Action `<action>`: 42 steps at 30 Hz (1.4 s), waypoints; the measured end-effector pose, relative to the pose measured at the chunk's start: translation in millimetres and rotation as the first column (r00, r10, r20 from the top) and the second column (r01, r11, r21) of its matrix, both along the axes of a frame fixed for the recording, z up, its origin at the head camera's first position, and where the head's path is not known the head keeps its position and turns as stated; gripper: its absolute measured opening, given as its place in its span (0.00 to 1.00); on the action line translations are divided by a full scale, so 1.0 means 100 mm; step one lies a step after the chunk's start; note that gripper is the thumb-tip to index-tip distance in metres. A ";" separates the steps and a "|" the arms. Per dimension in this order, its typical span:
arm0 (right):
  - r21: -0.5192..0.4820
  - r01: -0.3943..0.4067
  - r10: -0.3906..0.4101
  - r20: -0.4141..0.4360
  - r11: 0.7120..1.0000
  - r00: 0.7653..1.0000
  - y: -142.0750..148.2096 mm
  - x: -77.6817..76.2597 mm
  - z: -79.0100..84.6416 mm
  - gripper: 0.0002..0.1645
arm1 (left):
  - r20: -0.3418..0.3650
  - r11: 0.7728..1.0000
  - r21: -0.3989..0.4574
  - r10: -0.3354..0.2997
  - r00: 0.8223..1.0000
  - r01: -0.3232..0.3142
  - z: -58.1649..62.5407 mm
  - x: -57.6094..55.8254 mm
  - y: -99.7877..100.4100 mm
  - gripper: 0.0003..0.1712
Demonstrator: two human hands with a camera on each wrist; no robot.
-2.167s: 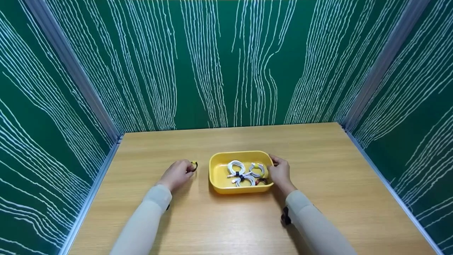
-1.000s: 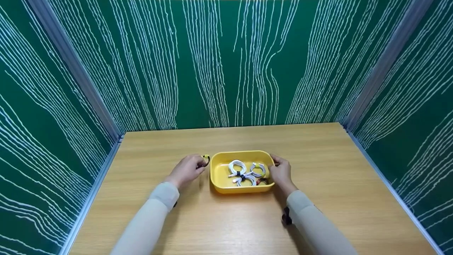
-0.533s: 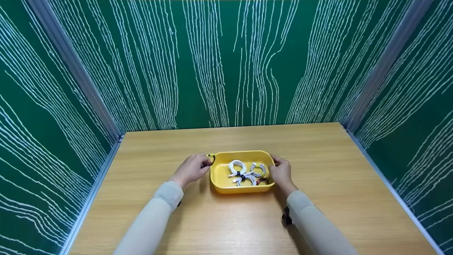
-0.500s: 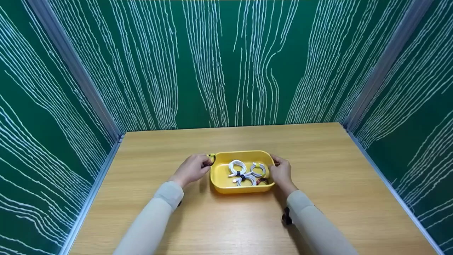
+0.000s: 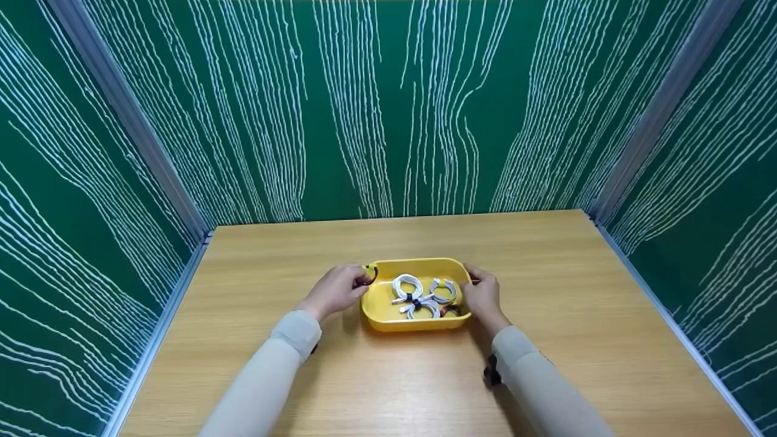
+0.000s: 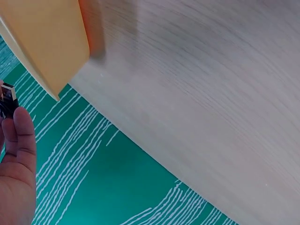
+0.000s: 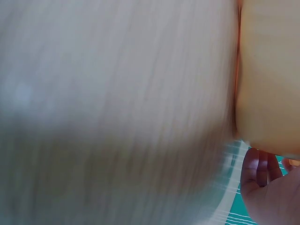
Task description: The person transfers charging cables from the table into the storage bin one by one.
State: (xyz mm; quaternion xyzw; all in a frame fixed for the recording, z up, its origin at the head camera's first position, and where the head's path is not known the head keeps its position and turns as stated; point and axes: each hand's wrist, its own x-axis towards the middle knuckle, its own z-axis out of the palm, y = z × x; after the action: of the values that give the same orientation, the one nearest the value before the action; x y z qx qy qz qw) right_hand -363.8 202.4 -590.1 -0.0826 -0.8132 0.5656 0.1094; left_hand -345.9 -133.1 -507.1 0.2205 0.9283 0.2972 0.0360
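Small dark cable coil with yellow tie, over tray rim.

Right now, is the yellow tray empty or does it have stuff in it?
Not empty. The yellow tray holds several coiled white cables on its floor, and the left hand holds a small black-and-yellow cable at its left rim.

the tray sits in the middle of the table. cable bundles lie inside it. the left hand is at the tray's left end, holding a small cable just over the rim. the right hand is at the tray's right end, touching it. walls stand behind and at both sides.
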 end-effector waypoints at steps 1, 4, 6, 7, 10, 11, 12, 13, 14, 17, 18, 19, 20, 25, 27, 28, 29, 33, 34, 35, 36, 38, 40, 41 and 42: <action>-0.004 -0.002 0.002 0.001 1.000 1.000 0.00 0.00 0.00 0.32 | 0.000 1.000 -0.001 -0.002 1.000 0.002 0.00 0.00 0.01 0.09; -0.010 -0.006 0.006 0.002 1.000 1.000 0.01 0.00 0.00 0.32 | -0.011 1.000 -0.004 -0.019 1.000 0.019 0.00 0.01 0.04 0.08; -0.011 -0.008 0.008 0.000 1.000 1.000 0.01 0.00 0.00 0.31 | -0.015 1.000 -0.003 -0.028 0.999 0.028 0.01 0.01 0.07 0.08; -0.010 -0.007 0.007 0.001 1.000 1.000 0.00 0.00 0.00 0.31 | -0.017 0.999 -0.004 -0.034 0.999 0.034 0.01 0.02 0.08 0.08; -0.008 -0.002 0.002 -0.002 1.000 1.000 0.00 0.00 0.00 0.30 | -0.009 0.999 0.001 -0.043 0.999 0.043 0.01 0.03 0.11 0.07; -0.008 0.000 0.000 -0.004 1.000 1.000 0.00 0.00 0.00 0.31 | -0.012 0.999 -0.002 -0.047 0.999 0.047 0.01 0.03 0.12 0.06; -0.007 0.003 -0.003 -0.007 1.000 1.000 0.00 0.00 -0.01 0.31 | -0.016 0.999 -0.004 -0.053 0.998 0.053 0.00 0.03 0.13 0.05; -0.007 0.007 -0.007 -0.011 1.000 1.000 0.00 0.00 -0.01 0.31 | -0.019 0.998 -0.009 -0.058 0.998 0.058 0.00 0.03 0.14 0.05; -0.009 0.009 -0.009 -0.014 1.000 1.000 0.00 0.00 -0.01 0.31 | -0.022 0.998 -0.012 -0.061 0.998 0.061 0.00 0.03 0.15 0.04; -0.012 0.009 -0.009 -0.023 1.000 1.000 -0.01 0.00 -0.02 0.32 | -0.036 0.997 -0.024 -0.073 0.997 0.072 0.00 0.04 0.17 0.03; -0.013 0.010 -0.011 -0.022 1.000 1.000 -0.01 0.00 -0.02 0.32 | -0.034 0.997 -0.026 -0.073 0.997 0.072 -0.01 0.04 0.18 0.03; -0.015 0.010 -0.010 -0.022 1.000 1.000 -0.01 0.00 -0.02 0.32 | -0.031 0.997 -0.026 -0.074 0.997 0.074 -0.01 0.05 0.19 0.04; -0.015 0.009 -0.009 -0.021 1.000 1.000 -0.01 0.00 -0.02 0.32 | -0.026 0.997 -0.025 -0.074 0.997 0.074 -0.01 0.05 0.20 0.04; -0.011 0.000 0.000 -0.025 1.000 1.000 -0.01 0.00 -0.02 0.31 | 0.012 0.997 -0.026 -0.078 0.997 0.078 -0.02 0.05 0.24 0.07; -0.008 -0.001 0.001 -0.023 1.000 1.000 0.00 0.00 -0.01 0.31 | 0.019 0.996 -0.030 -0.088 0.996 0.088 -0.03 0.05 0.26 0.07; -0.007 0.000 0.000 -0.020 1.000 1.000 -0.01 0.00 -0.01 0.31 | 0.017 0.995 -0.035 -0.094 0.995 0.095 -0.03 0.05 0.26 0.07; -0.006 0.001 -0.001 -0.018 1.000 1.000 -0.01 0.00 -0.01 0.31 | 0.018 0.994 -0.040 -0.099 0.995 0.100 -0.04 0.05 0.27 0.07; 0.002 0.006 -0.006 -0.007 1.000 1.000 -0.01 -0.01 -0.01 0.31 | 0.014 0.990 -0.051 -0.130 0.991 0.131 -0.06 0.04 0.30 0.07; 0.004 0.006 -0.006 -0.006 1.000 1.000 -0.01 -0.01 -0.01 0.31 | 0.014 0.989 -0.057 -0.135 0.991 0.136 -0.06 0.04 0.30 0.07; 0.004 0.006 -0.005 -0.004 1.000 1.000 -0.01 -0.01 -0.01 0.31 | 0.017 0.988 -0.061 -0.141 0.990 0.142 -0.07 0.04 0.31 0.07; 0.003 0.006 -0.006 -0.003 1.000 1.000 -0.01 -0.01 -0.01 0.31 | 0.019 0.987 -0.067 -0.148 0.989 0.149 -0.07 0.04 0.32 0.07; 0.003 0.008 -0.008 -0.003 1.000 1.000 -0.01 -0.01 0.00 0.30 | 0.029 0.984 -0.079 -0.159 0.987 0.161 -0.07 0.04 0.33 0.08; 0.003 0.008 -0.008 -0.008 1.000 1.000 -0.01 -0.01 0.00 0.30 | 0.046 0.982 -0.096 -0.161 0.986 0.164 -0.07 0.04 0.35 0.08; 0.000 0.008 -0.008 -0.008 1.000 1.000 -0.01 -0.01 -0.01 0.30 | 0.050 0.980 -0.103 -0.165 0.985 0.170 -0.07 0.05 0.36 0.08; 0.000 0.008 -0.008 -0.009 1.000 1.000 -0.01 -0.01 -0.01 0.30 | 0.055 0.978 -0.112 -0.169 0.984 0.174 -0.07 0.05 0.37 0.09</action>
State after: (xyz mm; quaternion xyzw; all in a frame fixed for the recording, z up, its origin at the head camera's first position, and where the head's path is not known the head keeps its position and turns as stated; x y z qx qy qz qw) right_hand -364.4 201.5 -590.6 -0.0836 -0.8124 0.5654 0.1153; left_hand -341.2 -96.1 -514.2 0.2904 0.9205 0.2433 0.0954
